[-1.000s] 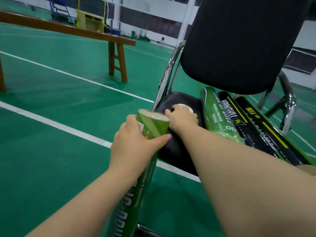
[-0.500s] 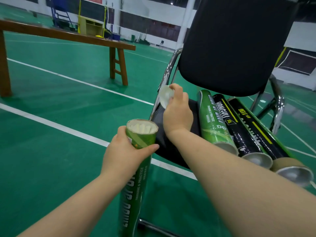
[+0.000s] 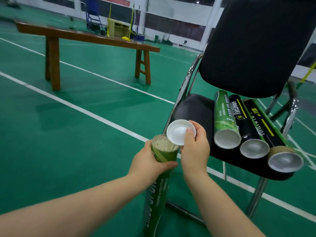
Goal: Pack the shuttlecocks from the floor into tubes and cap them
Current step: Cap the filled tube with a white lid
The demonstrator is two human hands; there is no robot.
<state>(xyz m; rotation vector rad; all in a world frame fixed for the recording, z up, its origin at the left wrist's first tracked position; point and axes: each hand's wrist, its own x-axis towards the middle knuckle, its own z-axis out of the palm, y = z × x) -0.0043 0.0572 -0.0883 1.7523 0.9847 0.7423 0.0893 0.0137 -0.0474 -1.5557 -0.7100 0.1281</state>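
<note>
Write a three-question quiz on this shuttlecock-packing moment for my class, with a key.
1. True or false: the white cap is already pressed onto the green tube gripped by the left hand.
2. How many tubes lie on the chair seat?
3. Which hand pinches the cap? A. left B. right C. neither
Key: 1 false, it is held tilted at the tube's open mouth; 2 three; 3 B, the right hand.

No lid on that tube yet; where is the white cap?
In the head view, the right hand pinches the white cap just above the open green tube, beside the chair.
</note>
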